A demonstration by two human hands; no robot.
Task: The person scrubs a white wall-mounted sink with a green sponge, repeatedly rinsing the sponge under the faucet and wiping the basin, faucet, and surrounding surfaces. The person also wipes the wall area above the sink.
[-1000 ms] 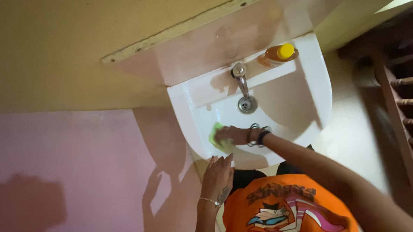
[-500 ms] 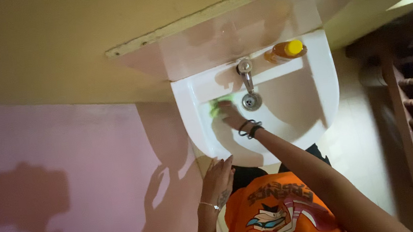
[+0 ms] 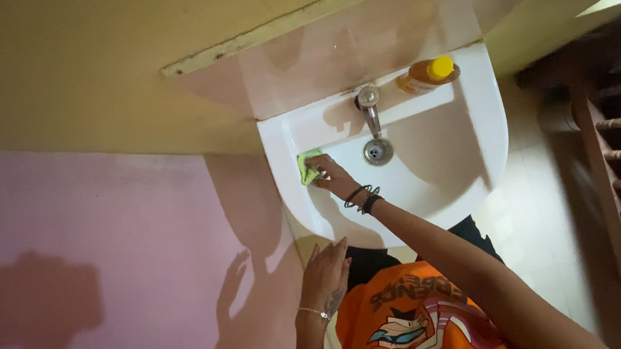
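The right hand (image 3: 331,177) covers most of the green cloth (image 3: 307,169), so only one edge shows. The orange bottle (image 3: 424,75) hides part of the sink's (image 3: 469,156) far rim. The bottom edge cuts off both arms. The right side is too dark to make out.

Green cloth (image 3: 308,167), white sink (image 3: 481,111), yellow-capped amber bottle (image 3: 426,74).

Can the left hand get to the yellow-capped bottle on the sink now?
Probably yes, with a long stretch. The left hand is flat by the sink front; the bottle stands at the back, and the right hand with cloth lies partly between.
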